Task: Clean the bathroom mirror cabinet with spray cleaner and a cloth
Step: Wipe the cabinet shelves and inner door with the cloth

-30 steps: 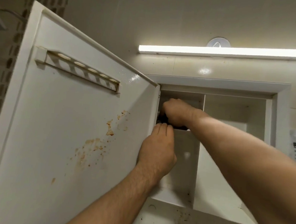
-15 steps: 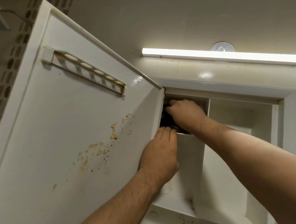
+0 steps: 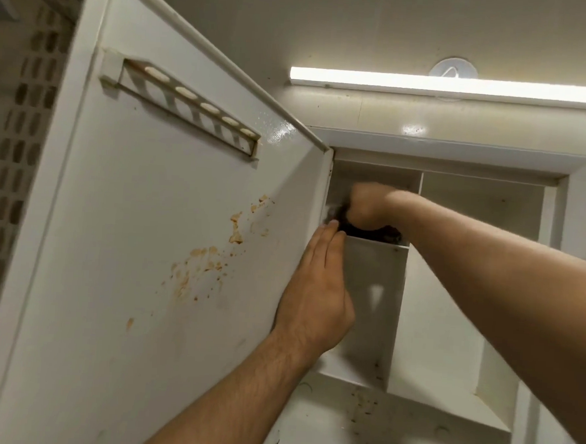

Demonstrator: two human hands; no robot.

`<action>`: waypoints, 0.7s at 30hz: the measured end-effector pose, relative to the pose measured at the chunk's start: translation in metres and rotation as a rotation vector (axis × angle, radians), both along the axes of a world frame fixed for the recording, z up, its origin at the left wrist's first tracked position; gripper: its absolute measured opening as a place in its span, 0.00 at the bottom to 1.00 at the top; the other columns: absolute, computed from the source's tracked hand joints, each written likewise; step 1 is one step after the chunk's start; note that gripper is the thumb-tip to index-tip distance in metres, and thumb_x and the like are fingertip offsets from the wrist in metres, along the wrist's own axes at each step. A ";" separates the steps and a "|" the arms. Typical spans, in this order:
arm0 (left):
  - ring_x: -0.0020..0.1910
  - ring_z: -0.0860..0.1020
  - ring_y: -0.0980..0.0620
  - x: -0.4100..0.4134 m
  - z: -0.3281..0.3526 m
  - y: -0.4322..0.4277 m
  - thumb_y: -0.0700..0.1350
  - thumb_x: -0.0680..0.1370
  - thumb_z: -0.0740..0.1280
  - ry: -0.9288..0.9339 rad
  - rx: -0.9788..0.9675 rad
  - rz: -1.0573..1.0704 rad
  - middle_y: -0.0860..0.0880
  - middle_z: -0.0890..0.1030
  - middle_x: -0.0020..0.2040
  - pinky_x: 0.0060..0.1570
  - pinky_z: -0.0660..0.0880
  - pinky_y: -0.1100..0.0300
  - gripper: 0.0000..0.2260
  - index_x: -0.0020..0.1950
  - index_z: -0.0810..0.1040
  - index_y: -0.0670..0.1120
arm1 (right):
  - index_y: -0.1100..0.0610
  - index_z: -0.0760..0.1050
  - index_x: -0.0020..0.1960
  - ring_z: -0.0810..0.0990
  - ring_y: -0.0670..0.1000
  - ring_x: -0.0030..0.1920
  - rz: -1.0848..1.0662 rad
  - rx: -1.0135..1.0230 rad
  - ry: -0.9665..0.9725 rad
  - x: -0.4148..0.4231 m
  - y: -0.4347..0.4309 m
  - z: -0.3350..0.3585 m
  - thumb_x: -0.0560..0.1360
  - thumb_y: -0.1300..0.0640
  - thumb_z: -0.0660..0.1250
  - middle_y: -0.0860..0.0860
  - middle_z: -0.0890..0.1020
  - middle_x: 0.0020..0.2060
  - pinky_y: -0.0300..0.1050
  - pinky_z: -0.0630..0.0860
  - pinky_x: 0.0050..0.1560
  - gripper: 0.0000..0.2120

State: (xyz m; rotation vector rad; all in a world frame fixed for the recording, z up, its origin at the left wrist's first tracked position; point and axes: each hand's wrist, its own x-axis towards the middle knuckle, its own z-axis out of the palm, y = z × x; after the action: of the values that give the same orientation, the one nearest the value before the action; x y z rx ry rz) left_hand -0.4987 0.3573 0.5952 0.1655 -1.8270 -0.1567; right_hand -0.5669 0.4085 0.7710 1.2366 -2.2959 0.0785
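- Two hands are up at the open cabinet (image 3: 460, 153), seen from below.
- The right hand (image 3: 366, 205) is balled up inside the upper left compartment (image 3: 373, 173), its fingers curled round a dark cloth (image 3: 356, 230). The hand is motion-blurred, so the exact grip is unclear.
- The cloth sits bunched under that hand, on top of the small shelf (image 3: 375, 247) and close to the hinge side.
- The left hand (image 3: 318, 292) is flat with its fingers straight and together. The fingertips touch the hinge edge of the door (image 3: 146, 247) just beside the shelf front, and it holds nothing.
- The spray cleaner is not in view.
- The step looks like wiping the top compartment, with most of the job probably still ahead.
- To do it well, keep the left hand bracing the door so it can't swing in on the arm.
- Push the cloth right into the back corners and along the hinge gap, then drag the dirt out over the shelf edge.
- Fold the cloth to a clean face before moving on.
- Orange-brown stains (image 3: 207, 261) are spattered across the inside of the door below the slotted rack (image 3: 188, 109). They likely need spray and firm rubbing.
- Dark specks also lie on the lower ledge.
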 end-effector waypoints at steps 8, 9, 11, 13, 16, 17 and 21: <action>0.83 0.53 0.49 -0.004 -0.004 0.018 0.35 0.75 0.64 0.047 0.092 -0.004 0.48 0.49 0.84 0.79 0.62 0.49 0.36 0.82 0.56 0.44 | 0.55 0.77 0.49 0.81 0.51 0.41 -0.173 0.193 -0.089 0.012 0.023 0.001 0.85 0.48 0.56 0.53 0.81 0.44 0.46 0.75 0.40 0.15; 0.82 0.54 0.49 -0.001 -0.004 0.017 0.35 0.75 0.64 0.046 0.090 0.002 0.48 0.50 0.84 0.79 0.63 0.49 0.35 0.81 0.57 0.44 | 0.55 0.76 0.47 0.80 0.51 0.36 -0.242 0.228 -0.075 0.011 0.025 0.001 0.85 0.48 0.56 0.53 0.81 0.41 0.45 0.74 0.35 0.16; 0.82 0.56 0.49 0.007 -0.006 0.014 0.35 0.74 0.64 0.052 0.089 0.022 0.48 0.51 0.84 0.78 0.64 0.50 0.35 0.81 0.58 0.45 | 0.57 0.75 0.47 0.79 0.51 0.35 -0.221 0.226 -0.043 0.013 0.019 -0.005 0.85 0.49 0.54 0.54 0.81 0.41 0.45 0.76 0.36 0.17; 0.82 0.56 0.49 0.014 -0.009 0.010 0.35 0.73 0.64 0.051 0.070 0.039 0.48 0.52 0.84 0.79 0.62 0.50 0.36 0.81 0.57 0.45 | 0.57 0.78 0.58 0.82 0.54 0.49 -0.041 0.109 -0.100 0.012 0.008 -0.017 0.84 0.49 0.55 0.55 0.83 0.53 0.47 0.78 0.50 0.16; 0.82 0.57 0.48 0.019 -0.012 0.004 0.36 0.73 0.61 0.063 0.069 0.036 0.46 0.54 0.83 0.79 0.63 0.49 0.33 0.79 0.60 0.41 | 0.53 0.77 0.65 0.78 0.52 0.54 0.213 -0.012 0.002 0.006 0.007 -0.035 0.80 0.54 0.63 0.51 0.81 0.57 0.43 0.70 0.49 0.15; 0.81 0.57 0.47 0.019 -0.014 0.002 0.37 0.73 0.61 0.060 0.065 0.042 0.45 0.55 0.83 0.79 0.64 0.48 0.32 0.78 0.62 0.40 | 0.52 0.77 0.64 0.79 0.52 0.54 0.255 -0.060 0.089 0.000 0.010 -0.043 0.78 0.56 0.66 0.50 0.81 0.55 0.44 0.69 0.47 0.14; 0.79 0.62 0.44 0.017 -0.023 0.000 0.37 0.73 0.59 0.041 0.033 0.030 0.41 0.60 0.81 0.76 0.68 0.48 0.30 0.76 0.64 0.38 | 0.53 0.80 0.63 0.80 0.57 0.56 0.348 -0.415 0.476 -0.018 0.034 -0.087 0.79 0.60 0.67 0.52 0.83 0.56 0.53 0.77 0.53 0.13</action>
State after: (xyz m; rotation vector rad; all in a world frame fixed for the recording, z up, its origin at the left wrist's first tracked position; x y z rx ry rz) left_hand -0.4819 0.3572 0.5725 0.2107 -1.7813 -0.1679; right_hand -0.5848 0.4425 0.6845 1.2538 -1.5494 0.3290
